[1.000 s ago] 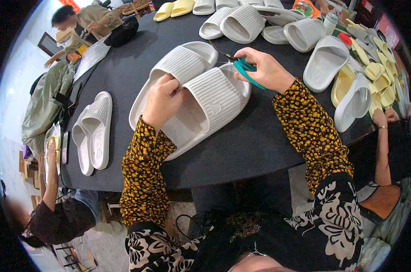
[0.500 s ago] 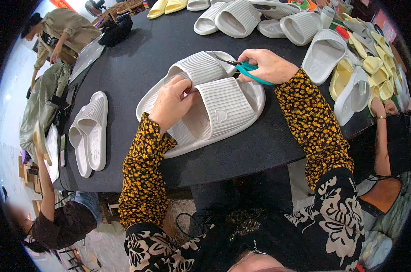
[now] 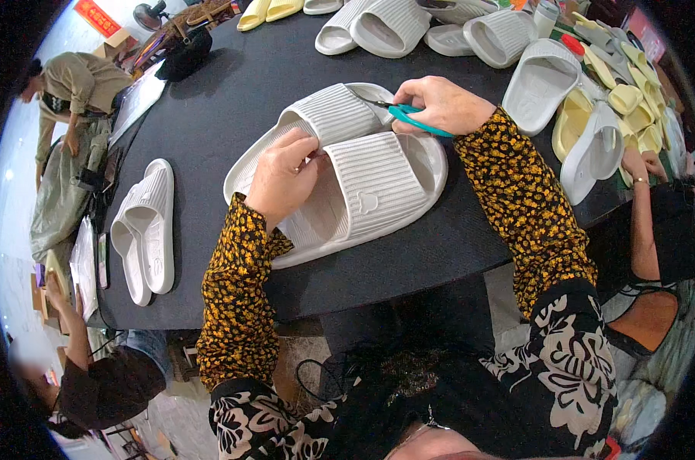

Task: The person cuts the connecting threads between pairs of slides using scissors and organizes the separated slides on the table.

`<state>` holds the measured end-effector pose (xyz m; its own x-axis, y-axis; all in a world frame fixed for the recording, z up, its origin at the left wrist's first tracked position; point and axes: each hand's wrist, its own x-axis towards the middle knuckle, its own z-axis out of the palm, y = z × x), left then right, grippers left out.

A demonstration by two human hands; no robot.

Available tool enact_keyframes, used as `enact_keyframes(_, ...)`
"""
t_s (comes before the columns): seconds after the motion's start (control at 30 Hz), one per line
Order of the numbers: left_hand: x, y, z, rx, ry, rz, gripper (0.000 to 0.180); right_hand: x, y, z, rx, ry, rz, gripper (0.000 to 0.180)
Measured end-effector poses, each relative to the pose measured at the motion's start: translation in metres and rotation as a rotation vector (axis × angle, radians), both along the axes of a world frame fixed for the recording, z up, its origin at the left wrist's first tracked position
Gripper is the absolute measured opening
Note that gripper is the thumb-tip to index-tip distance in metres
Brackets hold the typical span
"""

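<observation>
Slippers [image 3: 386,172] on the table [image 3: 409,264], my left fingers [image 3: 304,146] still pinched at their inner strap edges. Compared with a second ago, the snips [image 3: 420,123], clamped in my right fingers [image 3: 410,89], lie flatter over the slippers' toe end, suggesting trimming there.

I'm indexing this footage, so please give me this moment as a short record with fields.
Left hand: gripping the central grey slippers where the two meet
Right hand: holding a teal-handled cutting tool at their far ends
At left: another grey pair, overlapping
At right: yellow slippers near another person's hands
Surface: dark table
</observation>
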<state>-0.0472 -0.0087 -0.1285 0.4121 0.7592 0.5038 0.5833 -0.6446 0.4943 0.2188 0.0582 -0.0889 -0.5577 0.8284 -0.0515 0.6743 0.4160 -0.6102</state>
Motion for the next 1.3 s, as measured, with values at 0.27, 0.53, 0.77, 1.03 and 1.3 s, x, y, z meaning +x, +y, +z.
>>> enact_keyframes(0.27, 0.001, -0.002, 0.001, -0.067, -0.002, -0.002, 0.012, 0.002, 0.006, -0.013, 0.148, 0.045, 0.055, 0.038)
enact_keyframes(0.53, 0.0, -0.003, 0.002, -0.067, -0.031, -0.01, 0.011, -0.004, 0.003, -0.008, 0.151, 0.04, 0.021, 0.04)
enact_keyframes(0.77, -0.006, 0.007, -0.001, -0.023, -0.061, 0.119, 0.011, -0.001, 0.006, -0.014, 0.247, 0.176, -0.11, 0.039)
enact_keyframes(1.03, -0.026, 0.014, -0.003, 0.026, -0.026, 0.406, 0.012, -0.007, 0.005, -0.01, 0.195, 0.246, -0.181, 0.04)
enact_keyframes(1.3, -0.033, 0.022, -0.009, -0.03, -0.002, 0.423, 0.015, -0.013, -0.004, -0.002, -0.14, 0.382, -0.047, 0.053)
